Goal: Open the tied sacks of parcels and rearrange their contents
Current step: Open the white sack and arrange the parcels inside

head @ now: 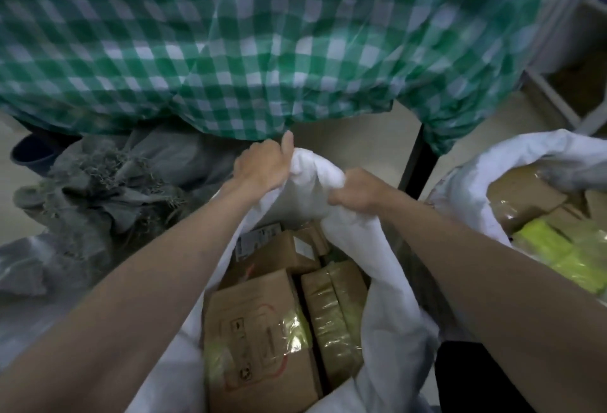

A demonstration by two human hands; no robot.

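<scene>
Pale floor (354, 136) runs under a counter draped in green-and-white checked cloth (230, 51), which fills the view from 10 to 2 o'clock; a heap of grey sacking (108, 189) lies at 9 o'clock. Centre to 6 o'clock: the white sack (387, 320), mouth already open, with cardboard parcels (259, 330) packed upright inside. Both hands grip the far rim of the sack at 12 o'clock from its mouth. The left hand (262, 166) bunches the fabric with thumb raised; the right hand (356, 190) clenches a fold just beside it.

For this step, probably rolling or pulling the rim back, the hands would do well to part along the rim and fold it outward evenly, so the parcels stay put and the mouth holds wide.

A second open sack (492, 163) sits at 3 o'clock, holding brown and yellow-green packages (565, 248). Red line printing and small handling symbols mark the nearest box; no wording is legible, and the white labels are blurred.
</scene>
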